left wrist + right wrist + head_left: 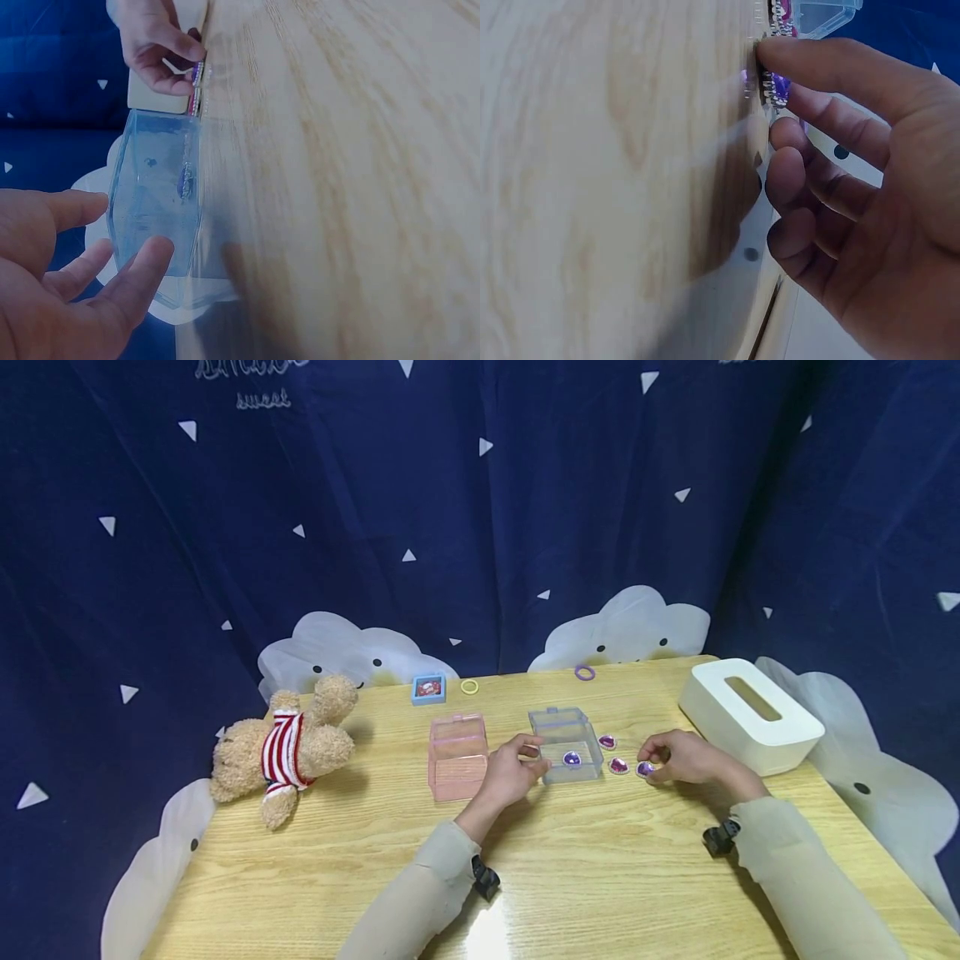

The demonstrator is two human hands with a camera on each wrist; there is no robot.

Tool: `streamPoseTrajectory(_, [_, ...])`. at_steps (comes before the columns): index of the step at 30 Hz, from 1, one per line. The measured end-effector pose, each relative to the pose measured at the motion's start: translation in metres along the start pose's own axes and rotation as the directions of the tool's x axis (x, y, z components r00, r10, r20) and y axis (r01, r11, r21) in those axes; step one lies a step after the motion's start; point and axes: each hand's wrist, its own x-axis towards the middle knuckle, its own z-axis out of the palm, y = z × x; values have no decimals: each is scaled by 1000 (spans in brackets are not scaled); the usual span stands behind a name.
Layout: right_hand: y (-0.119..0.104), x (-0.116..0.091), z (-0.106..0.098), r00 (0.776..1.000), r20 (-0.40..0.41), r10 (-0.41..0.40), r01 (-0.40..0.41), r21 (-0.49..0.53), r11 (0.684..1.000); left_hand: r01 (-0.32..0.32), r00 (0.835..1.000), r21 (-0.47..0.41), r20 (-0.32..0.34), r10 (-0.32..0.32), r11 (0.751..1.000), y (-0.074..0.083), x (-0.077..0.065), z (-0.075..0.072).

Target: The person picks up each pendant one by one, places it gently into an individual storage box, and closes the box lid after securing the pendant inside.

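Two right fingers (817,64) pinch a bead-rimmed purple gem (645,769); left fingers (142,270) spread at clear box (154,202).

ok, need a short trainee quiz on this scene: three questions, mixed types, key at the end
1. What lies inside the clear blue box?
2. True or false: the teddy bear is lying down.
3. Which hand holds a gem outside that box?
A) left
B) right
C) both

Key:
1. A purple gem.
2. True.
3. B, the right hand.
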Motion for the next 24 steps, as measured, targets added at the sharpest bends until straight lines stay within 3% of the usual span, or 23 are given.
streamPoseTrajectory(17, [-4, -1, 3, 999, -51, -19, 16, -65, 998, 13, 1000, -1, 11, -13, 1000, 1, 1, 0])
streamPoseTrajectory(24, [-2, 0, 2, 997, -75, -20, 20, 10, 1000, 9, 1000, 1, 12, -9, 1000, 1, 0, -1])
